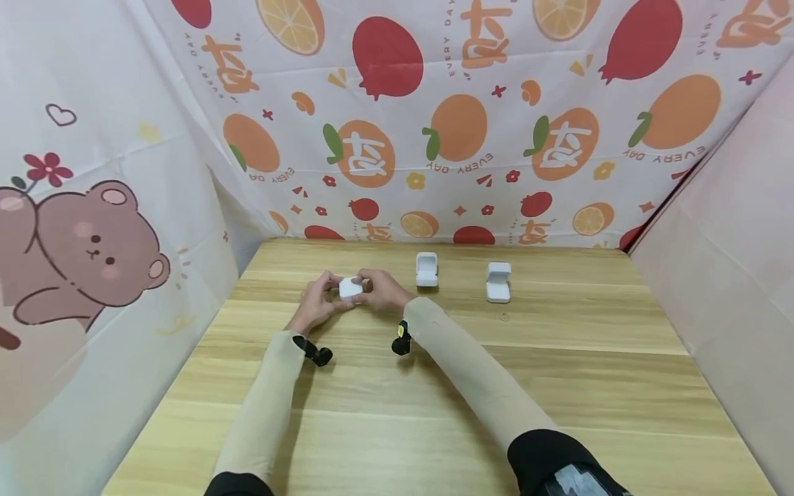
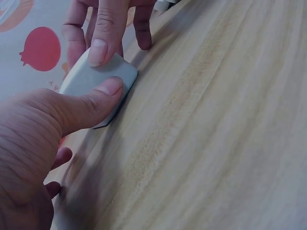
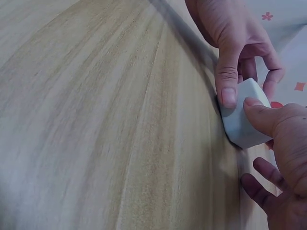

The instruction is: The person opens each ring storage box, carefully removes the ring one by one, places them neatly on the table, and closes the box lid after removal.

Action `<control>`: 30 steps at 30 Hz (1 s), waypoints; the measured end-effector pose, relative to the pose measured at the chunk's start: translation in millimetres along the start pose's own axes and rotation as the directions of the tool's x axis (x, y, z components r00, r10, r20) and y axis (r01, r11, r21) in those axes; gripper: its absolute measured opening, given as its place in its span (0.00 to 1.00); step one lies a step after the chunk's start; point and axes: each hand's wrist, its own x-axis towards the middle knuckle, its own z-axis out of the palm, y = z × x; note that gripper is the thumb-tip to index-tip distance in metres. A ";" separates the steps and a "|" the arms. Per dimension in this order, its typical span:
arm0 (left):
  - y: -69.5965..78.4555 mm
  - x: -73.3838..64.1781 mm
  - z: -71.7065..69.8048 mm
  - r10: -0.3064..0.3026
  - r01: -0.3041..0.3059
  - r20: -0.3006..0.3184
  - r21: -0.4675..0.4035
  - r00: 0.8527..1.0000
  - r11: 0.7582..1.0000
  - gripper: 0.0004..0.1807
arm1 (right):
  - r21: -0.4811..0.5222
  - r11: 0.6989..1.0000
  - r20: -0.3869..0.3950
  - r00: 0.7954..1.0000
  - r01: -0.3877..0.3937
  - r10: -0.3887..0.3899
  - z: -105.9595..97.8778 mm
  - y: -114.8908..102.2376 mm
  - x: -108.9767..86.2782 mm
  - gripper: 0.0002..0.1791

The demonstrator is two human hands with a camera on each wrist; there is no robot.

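Near the table's back left, a small white ring box (image 1: 350,289) is held between both hands. My left hand (image 1: 315,304) grips its left side, and the thumb lies flat across the box in the left wrist view. From the right, my right hand (image 1: 382,293) pinches the same box, its thumb (image 3: 260,115) pressed on the face towards me. The box appears closed; what is inside cannot be seen. Two more white ring boxes stand with raised lids: one box (image 1: 426,270) just right of my right hand, another box (image 1: 498,282) farther right.
A thin small ring (image 1: 504,317) lies on the wooden table (image 1: 558,399) in front of the rightmost box. A fruit-print cloth (image 1: 397,138) hangs behind the table's back edge. Pale cloth walls (image 1: 732,227) flank both sides.
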 end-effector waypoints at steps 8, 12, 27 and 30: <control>-1.3 -5.4 3.9 0.019 -0.019 -0.022 0.008 1.000 1.000 0.25 | -0.096 0.991 0.015 0.996 0.091 -0.090 6.0 4.8 0.8 0.12; -2.3 -3.7 5.4 0.008 -0.007 -0.033 0.022 0.999 1.000 0.26 | -0.132 0.987 -0.001 0.996 0.089 -0.090 5.1 4.6 1.3 0.13; -2.3 -1.4 6.1 -0.002 0.004 -0.065 0.031 0.998 1.000 0.26 | -0.209 0.976 0.051 0.997 0.069 -0.059 -2.5 -3.9 3.1 0.15; -0.6 -2.3 6.9 0.002 0.001 -0.064 0.046 0.998 0.999 0.27 | -0.221 0.974 0.063 0.997 0.055 -0.043 -2.9 -2.9 3.0 0.14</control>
